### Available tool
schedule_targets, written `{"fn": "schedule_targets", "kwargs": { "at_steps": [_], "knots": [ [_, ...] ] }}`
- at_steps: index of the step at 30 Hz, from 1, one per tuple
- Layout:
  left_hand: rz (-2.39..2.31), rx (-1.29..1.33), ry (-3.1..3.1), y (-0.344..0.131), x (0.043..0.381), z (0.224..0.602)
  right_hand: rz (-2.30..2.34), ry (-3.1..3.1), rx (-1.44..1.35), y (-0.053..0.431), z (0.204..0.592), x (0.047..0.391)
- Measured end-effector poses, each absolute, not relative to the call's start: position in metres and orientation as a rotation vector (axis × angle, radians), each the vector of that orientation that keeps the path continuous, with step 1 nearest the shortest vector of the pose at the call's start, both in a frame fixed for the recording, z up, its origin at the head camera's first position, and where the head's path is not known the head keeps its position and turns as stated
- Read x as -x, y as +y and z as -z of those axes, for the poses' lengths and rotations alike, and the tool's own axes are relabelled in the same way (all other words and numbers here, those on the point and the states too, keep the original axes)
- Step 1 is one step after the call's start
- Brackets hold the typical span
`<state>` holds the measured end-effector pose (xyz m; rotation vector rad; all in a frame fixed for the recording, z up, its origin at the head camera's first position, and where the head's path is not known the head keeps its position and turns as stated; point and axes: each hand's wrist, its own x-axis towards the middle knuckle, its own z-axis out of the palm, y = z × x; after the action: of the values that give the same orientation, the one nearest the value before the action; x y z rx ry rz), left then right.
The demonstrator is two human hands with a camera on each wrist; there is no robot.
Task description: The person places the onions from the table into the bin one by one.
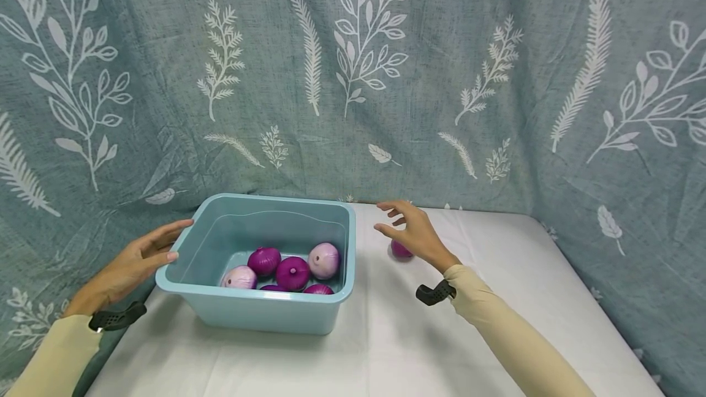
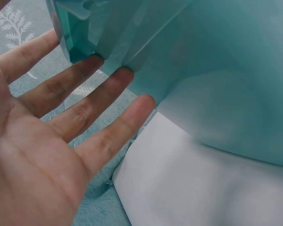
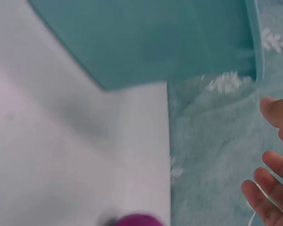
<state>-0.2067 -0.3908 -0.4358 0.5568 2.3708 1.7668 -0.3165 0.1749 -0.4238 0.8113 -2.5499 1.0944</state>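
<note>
A light blue plastic tub (image 1: 259,311) holds several onions, among them a deep purple onion (image 1: 293,273) and a paler onion (image 1: 323,260). My left hand (image 1: 129,262) is at the tub's left side, fingers extended; in the left wrist view the fingertips (image 2: 144,103) touch or nearly touch the outer wall. To the right of the tub, my right hand (image 1: 410,231) hovers with parted, slightly bent fingers and holds nothing. Partly hidden beneath it, a single purple onion (image 1: 401,251) lies on the table; its top edge shows in the right wrist view.
A white cloth covers the table (image 1: 386,348). Behind it and along the sides hangs a blue-green curtain (image 1: 309,158) with white leaf prints. Each wrist wears a black strap, such as the right strap (image 1: 434,293).
</note>
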Motion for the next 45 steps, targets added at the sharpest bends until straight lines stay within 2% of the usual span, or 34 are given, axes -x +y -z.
{"fn": "schedule_targets", "kwargs": {
  "at_steps": [12,23,45],
  "knots": [
    [-1.773,-0.562,2.356,-0.391,0.206,0.435,-1.009,-2.651,-0.666,0.224,0.459,0.331],
    [-1.777,-0.562,2.36,-0.39,0.206,0.435,-0.943,-2.788,-0.523,0.249,0.486,0.34],
    [-1.773,-0.556,2.371,-0.389,0.206,0.435,-1.053,-2.858,-0.42,0.255,0.511,0.35]
  ]
}}
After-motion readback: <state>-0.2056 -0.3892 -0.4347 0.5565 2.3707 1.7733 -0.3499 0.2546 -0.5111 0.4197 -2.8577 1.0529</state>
